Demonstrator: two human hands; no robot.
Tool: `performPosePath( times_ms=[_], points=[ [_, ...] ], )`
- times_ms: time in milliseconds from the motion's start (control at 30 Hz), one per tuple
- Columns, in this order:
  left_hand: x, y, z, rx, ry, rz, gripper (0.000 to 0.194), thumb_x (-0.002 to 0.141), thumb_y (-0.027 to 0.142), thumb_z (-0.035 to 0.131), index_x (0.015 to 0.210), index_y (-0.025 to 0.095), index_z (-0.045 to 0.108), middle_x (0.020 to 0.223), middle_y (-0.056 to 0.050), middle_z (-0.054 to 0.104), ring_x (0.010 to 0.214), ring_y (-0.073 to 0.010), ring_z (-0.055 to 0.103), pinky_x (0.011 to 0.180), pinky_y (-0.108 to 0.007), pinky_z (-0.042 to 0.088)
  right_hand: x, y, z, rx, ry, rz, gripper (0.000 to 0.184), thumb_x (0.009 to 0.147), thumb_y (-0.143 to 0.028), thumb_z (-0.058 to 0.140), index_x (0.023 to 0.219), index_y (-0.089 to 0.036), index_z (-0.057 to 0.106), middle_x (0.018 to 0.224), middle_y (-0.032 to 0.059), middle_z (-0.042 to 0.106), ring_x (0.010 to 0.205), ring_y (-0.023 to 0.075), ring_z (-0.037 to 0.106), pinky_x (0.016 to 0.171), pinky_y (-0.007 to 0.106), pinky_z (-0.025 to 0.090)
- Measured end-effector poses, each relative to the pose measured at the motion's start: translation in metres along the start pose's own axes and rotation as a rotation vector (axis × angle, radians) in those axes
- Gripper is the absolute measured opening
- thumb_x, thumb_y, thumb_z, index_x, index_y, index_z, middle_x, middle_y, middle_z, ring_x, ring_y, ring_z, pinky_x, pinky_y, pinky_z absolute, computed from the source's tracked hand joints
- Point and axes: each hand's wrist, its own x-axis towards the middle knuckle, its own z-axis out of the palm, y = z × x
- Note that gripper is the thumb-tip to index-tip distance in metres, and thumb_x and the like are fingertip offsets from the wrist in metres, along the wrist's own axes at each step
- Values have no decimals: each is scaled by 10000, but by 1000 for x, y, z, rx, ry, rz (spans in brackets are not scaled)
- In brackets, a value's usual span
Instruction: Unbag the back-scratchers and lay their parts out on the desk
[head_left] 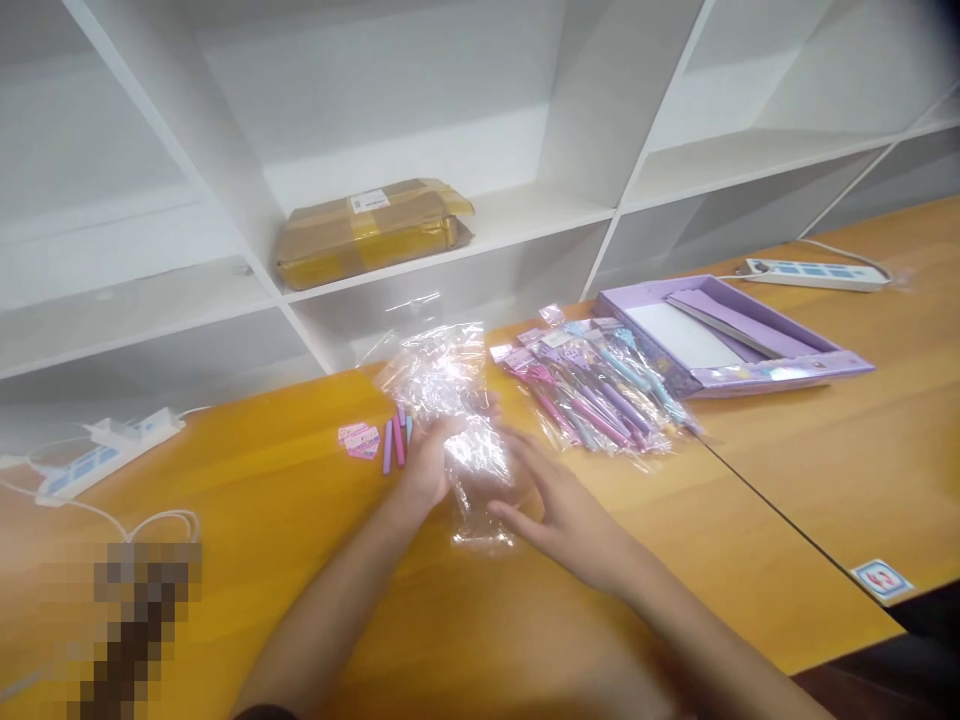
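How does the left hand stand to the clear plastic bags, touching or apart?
Touching. The head view shows the left hand at the side of the clear plastic bags, its thumb lying against them with no gap.

head cam only – worn on person's head, looks fwd + down, hands mid-frame, arm's-length view

The wooden table bears a purple box and wrapped pens right of centre, pink cards left of centre, and power strips at both sides.
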Motion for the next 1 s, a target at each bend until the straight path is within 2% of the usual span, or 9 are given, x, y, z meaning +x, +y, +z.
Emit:
performPosePath(
  times_ms=[100, 200, 300, 467, 567, 667, 800, 900, 1000],
  points=[
    [6, 0, 0, -100, -14, 2, 291, 752, 305, 719, 990, 143, 765, 1016, -123, 809, 1084, -324, 768, 983, -448, 590, -1, -1, 6, 39, -6, 12, 795, 1040, -469, 630, 1701, -260, 242, 1696, 170, 379, 1557, 366, 413, 1276, 585, 394],
    [12, 4, -8, -131, -12, 6, 313, 739, 299, 717, 1014, 151, 738, 947, -87, 784, 944, -269, 772, 913, -403, 596, -9, 2, 16, 102, -173, -20, 791, 1031, -468, 660, 1690, -284, 263, 1635, 159, 469, 1498, 336, 498, 1251, 554, 443],
    [17, 8, -18, -108, 13, -1, 328, 735, 308, 706, 1026, 158, 712, 882, -62, 745, 830, -221, 742, 834, -364, 593, -20, 6, 24, 153, -149, -40, 852, 997, -449, 716, 1689, -278, 250, 1688, 166, 376, 1558, 323, 421, 1278, 536, 415],
    [26, 10, -27, -213, 28, 0, 287, 786, 287, 673, 1045, 172, 719, 906, -67, 726, 818, -185, 704, 827, -326, 585, -41, 8, 36, 228, -235, -104, 549, 971, -449, 758, 1455, -264, 575, 1705, 150, 337, 1580, 328, 390, 1287, 493, 405],
    [26, 15, -26, -301, -4, -4, 288, 804, 205, 668, 1085, 191, 732, 962, -61, 741, 841, -150, 690, 867, -287, 571, -49, 11, 47, 490, -83, 15, 268, 1066, -483, 589, 1210, -258, 610, 1571, 151, 505, 1466, 308, 529, 1219, 500, 471],
    [21, 19, -20, -231, -32, -39, 361, 801, 207, 692, 1160, 199, 728, 1047, -66, 763, 852, -150, 694, 860, -290, 569, -43, 14, 49, 830, 88, 202, 364, 1100, -603, 450, 1279, -291, 503, 1530, 143, 552, 1421, 279, 578, 1186, 514, 490],
    [4, 15, -5, -117, -114, -108, 552, 735, 229, 762, 1283, 204, 699, 1044, -63, 749, 807, -187, 706, 813, -356, 581, -20, 15, 34, 1042, -311, 272, 724, 947, -750, 655, 1458, -257, 515, 1524, 158, 587, 1425, 302, 572, 1211, 504, 446],
    [-9, 5, 6, -109, -184, -156, 595, 689, 219, 815, 1274, 211, 706, 996, -44, 714, 757, -173, 671, 762, -349, 567, -9, 16, 30, 1189, -614, 315, 683, 835, -669, 835, 1270, -166, 679, 1202, 135, 748, 1149, 291, 715, 1060, 454, 543],
    [-16, -3, 9, -106, -262, -168, 442, 680, 276, 849, 1098, 183, 741, 956, -53, 692, 772, -179, 659, 770, -348, 560, -6, 19, 41, 1246, -690, 372, 573, 784, -538, 921, 1129, -127, 721, 992, 82, 760, 910, 210, 728, 883, 342, 569]
  ],
)
